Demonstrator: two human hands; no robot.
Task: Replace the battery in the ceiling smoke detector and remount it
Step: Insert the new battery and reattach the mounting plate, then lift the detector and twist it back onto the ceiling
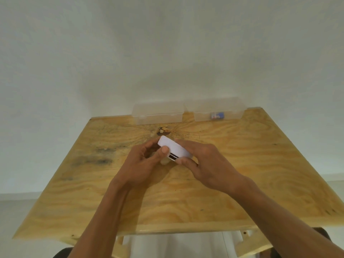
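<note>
A white smoke detector (pixel 174 148) is held tilted just above the middle of the wooden table (pixel 242 174), dark slots showing on its near side. My left hand (pixel 143 162) grips its left end, thumb pressed on the side. My right hand (pixel 204 162) wraps the right end, fingers over the top and thumb under the near edge. A small blue battery (pixel 216 115) lies inside the right clear plastic box (pixel 217 109) at the table's back edge.
A second clear plastic box (pixel 158 113) stands to the left of the first, against the white wall. A dark knot (pixel 163 131) marks the wood behind the hands. Dark smudges stain the table's left half.
</note>
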